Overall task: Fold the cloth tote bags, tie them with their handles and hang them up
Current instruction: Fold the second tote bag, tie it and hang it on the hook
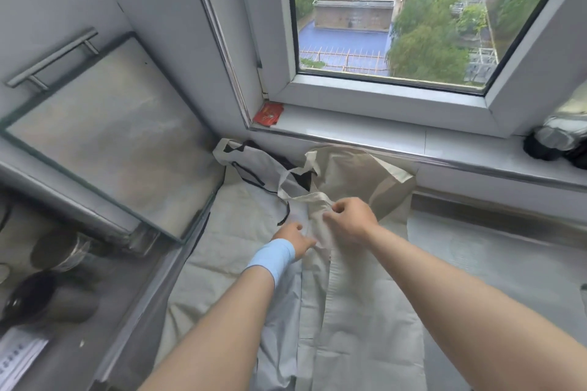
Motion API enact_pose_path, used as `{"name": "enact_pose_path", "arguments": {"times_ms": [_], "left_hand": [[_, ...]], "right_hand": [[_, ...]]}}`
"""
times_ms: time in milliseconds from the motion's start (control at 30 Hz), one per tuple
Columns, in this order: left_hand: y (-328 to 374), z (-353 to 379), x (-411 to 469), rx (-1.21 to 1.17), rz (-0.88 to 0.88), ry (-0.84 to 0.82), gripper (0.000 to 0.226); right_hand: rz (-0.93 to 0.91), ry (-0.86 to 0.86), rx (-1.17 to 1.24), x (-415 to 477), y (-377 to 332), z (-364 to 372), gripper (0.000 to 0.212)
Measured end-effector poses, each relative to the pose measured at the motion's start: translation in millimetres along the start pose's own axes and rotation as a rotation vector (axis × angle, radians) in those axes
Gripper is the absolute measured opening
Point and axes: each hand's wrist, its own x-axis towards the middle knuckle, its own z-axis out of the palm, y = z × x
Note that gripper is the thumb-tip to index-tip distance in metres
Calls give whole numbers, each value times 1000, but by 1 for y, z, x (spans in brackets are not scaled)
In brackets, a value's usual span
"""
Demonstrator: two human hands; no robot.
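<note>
The soft beige tote bag (359, 289) lies flat at 6 o'clock. The right hand (349, 219) pinches its folded top edge; the left hand (293, 240) grips the cloth beside it. A white, black-trimmed tote (254, 168) lies crumpled at 11 o'clock, and a red card (268, 113) sits at 12 on the smooth sill (349, 127).

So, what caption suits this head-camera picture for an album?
The left hand and right hand hold a beige tote bag beside a black-trimmed white bag under the window.
</note>
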Motion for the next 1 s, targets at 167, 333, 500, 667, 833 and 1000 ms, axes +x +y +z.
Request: {"name": "enact_pose_path", "arguments": {"times_ms": [167, 333, 500, 667, 833, 1000], "left_hand": [[-17, 15, 14, -261, 1, 53, 26], [-19, 14, 15, -196, 29, 196, 25], [-7, 31, -17, 73, 393, 416, 18], [-28, 74, -46, 737, 721, 67, 55], [-63, 77, -65, 992, 537, 34, 70], [-86, 85, -110, 925, 592, 116, 62]], "right_hand": [[7, 96, -106, 6, 8, 6, 22], [-148, 164, 84, 1, 19, 16, 19], [-376, 449, -96, -45, 45, 21, 30], [-324, 350, -318, -104, 95, 42, 38], [-249, -158, -628, -141, 118, 47, 71], [-320, -117, -767, -186, 122, 43, 68]]}}
